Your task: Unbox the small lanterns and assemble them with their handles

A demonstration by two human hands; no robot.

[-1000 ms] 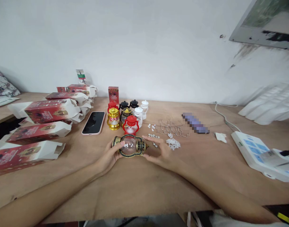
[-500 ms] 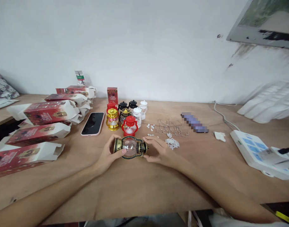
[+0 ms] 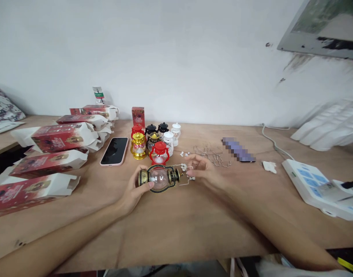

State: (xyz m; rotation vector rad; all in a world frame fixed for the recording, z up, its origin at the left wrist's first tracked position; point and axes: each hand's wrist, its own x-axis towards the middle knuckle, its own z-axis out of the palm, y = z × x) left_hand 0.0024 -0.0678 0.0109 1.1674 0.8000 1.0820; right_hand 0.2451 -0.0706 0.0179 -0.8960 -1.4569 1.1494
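Observation:
A small bronze-coloured lantern (image 3: 160, 179) with a clear globe lies on its side in the air above the table. My left hand (image 3: 136, 186) is wrapped round its base, thumb on the globe. At the lantern's top end, a thin bent wire handle (image 3: 183, 184) sticks out to the right. My right hand (image 3: 202, 167) pinches this wire between thumb and fingers; whether both wire ends sit in the lantern I cannot tell. Small white pieces (image 3: 191, 178) lie beside the right hand. Just behind the held lantern stands a red lantern (image 3: 159, 153).
Several more lanterns, including a gold one (image 3: 139, 146), stand behind. Red gift boxes (image 3: 59, 137) fill the left side, near a phone (image 3: 114, 151). Loose wire handles (image 3: 212, 154) lie right of centre. Farther right are a purple pixelated object (image 3: 238, 150) and a power strip (image 3: 303, 181).
My right hand has shifted right, off the lantern's top, and the wire handle now shows extended in its fingers. The left hand keeps its hold on the lantern.

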